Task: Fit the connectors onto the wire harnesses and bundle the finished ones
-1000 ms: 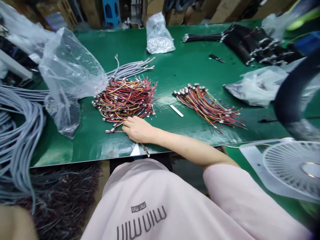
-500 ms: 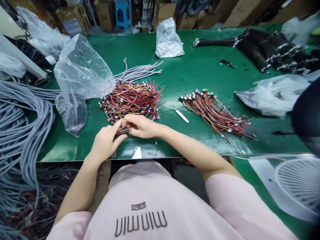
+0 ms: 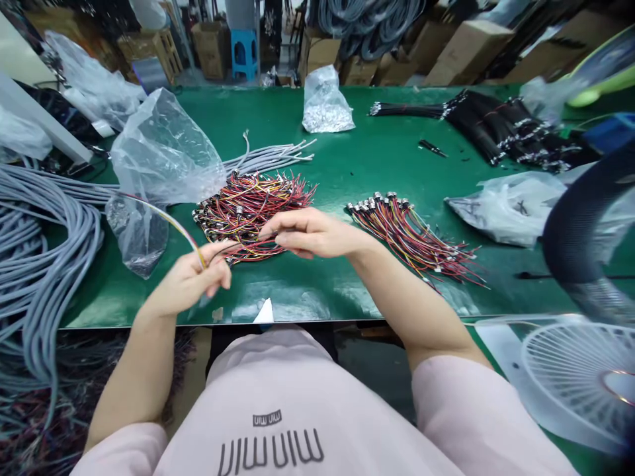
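Observation:
My left hand [image 3: 191, 281] is closed round a thin lead of coloured wires [image 3: 171, 219], whose white, yellow and red strands arc up and left from the fist. Dark and red strands stretch from that fist towards my right hand [image 3: 315, 233], whose bent fingers pinch them; the exact contact is partly hidden. Just behind both hands lies a tangled pile of red, yellow and black wire leads [image 3: 248, 198] with small metal connectors. To the right, a neater bunch of similar leads [image 3: 411, 231] lies with its connectors facing the upper left.
Grey cables [image 3: 54, 231] are heaped at the left, beside a clear plastic bag [image 3: 163, 145]. Cut grey cables [image 3: 272, 157] lie behind the pile. Farther back are a bag of metal parts [image 3: 327, 106] and black cables [image 3: 496, 125]. A white fan [image 3: 570, 370] stands at lower right.
My hands, close together before, have moved apart, the left one down and left, the right one rightwards. The coloured lead now shows above my left fist. The view has shifted slightly.

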`<state>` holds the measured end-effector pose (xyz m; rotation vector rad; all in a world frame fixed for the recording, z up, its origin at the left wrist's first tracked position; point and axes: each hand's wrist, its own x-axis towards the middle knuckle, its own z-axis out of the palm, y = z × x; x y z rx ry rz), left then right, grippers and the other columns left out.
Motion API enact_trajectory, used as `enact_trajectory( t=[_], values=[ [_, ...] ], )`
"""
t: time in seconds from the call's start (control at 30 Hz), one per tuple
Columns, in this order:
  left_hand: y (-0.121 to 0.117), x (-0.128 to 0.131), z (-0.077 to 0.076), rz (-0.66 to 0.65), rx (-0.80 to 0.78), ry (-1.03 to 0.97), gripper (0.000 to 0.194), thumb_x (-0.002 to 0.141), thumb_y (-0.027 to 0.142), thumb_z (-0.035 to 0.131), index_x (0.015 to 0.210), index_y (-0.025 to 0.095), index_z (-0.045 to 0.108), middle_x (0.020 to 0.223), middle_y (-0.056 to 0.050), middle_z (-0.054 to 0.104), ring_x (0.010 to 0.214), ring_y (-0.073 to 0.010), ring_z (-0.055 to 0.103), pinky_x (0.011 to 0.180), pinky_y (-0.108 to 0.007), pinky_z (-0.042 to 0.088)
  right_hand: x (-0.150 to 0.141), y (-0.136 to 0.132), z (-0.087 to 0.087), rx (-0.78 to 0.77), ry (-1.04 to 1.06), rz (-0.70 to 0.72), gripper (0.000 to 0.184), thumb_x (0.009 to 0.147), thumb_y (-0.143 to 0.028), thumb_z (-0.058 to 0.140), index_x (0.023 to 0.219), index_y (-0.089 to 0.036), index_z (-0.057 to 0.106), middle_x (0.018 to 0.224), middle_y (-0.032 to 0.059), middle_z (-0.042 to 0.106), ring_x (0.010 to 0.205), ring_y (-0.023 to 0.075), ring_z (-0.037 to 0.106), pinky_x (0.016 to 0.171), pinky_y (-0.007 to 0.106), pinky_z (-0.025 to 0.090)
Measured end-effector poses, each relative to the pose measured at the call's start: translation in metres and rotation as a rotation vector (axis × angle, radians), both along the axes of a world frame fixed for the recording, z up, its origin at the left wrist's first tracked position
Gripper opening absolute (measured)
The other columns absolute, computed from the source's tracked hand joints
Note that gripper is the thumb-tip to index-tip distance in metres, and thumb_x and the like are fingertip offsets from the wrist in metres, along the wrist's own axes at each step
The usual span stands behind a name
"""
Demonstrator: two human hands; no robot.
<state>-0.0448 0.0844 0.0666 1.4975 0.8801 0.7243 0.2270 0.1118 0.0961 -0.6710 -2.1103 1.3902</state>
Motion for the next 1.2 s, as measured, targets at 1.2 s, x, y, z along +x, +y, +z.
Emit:
enact_trajectory(
  t=[1.2],
  values=[
    [-0.023,0.122,-0.038,-0.25,-0.485,-0.314,0.041,0.077,0.044,0.074,0.104,0.016,0.06,0.064,0.004,0.059,0.042,-0.0055,0.05,0.039,-0.016,0.037,0.022,-0.066,-0.022,-0.469,0.205,-0.447,0.031,0.076,-0.041,0.072,0.084,-0.012,0.071,0.053,-0.0043,0.056,0.041,0.003,0.038,0.039,0.017,0.027]
  ],
)
